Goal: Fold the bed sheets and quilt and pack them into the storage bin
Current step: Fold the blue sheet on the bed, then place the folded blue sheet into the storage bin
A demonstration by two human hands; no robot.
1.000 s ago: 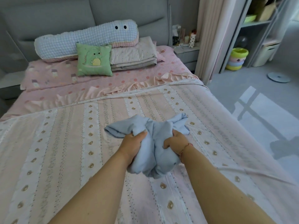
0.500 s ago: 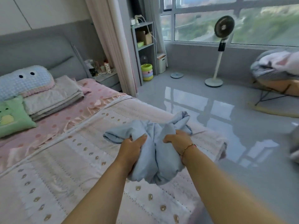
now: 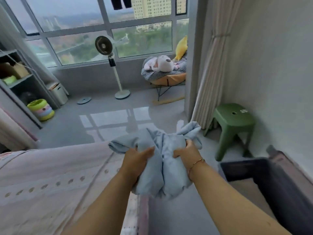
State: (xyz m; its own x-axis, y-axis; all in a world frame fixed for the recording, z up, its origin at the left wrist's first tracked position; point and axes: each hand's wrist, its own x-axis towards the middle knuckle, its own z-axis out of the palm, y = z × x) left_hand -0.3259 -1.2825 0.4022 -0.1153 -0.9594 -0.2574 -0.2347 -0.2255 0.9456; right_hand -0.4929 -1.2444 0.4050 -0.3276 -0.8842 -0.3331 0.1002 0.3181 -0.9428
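A bundled light-blue sheet [image 3: 162, 167] hangs in the air between my hands, past the foot edge of the bed. My left hand [image 3: 135, 162] grips its left side and my right hand [image 3: 187, 156] grips its right side, fingers curled into the cloth. A striped pinkish quilt [image 3: 55, 180] lies spread on the bed at the lower left. The dark open storage bin [image 3: 274, 180] stands on the floor at the lower right, its inside showing a pale bottom.
A green plastic stool [image 3: 234, 128] stands by the wall beside a tied curtain [image 3: 210, 68]. Farther off are a standing fan [image 3: 111, 65], a round chair with a plush toy [image 3: 165, 70], a shelf unit [image 3: 20, 82] and glossy grey floor [image 3: 108, 119].
My view has swung right, from the bed's head end to the window and floor. Both hands keep their grip and have carried the blue bundle off the bed toward the bin side.
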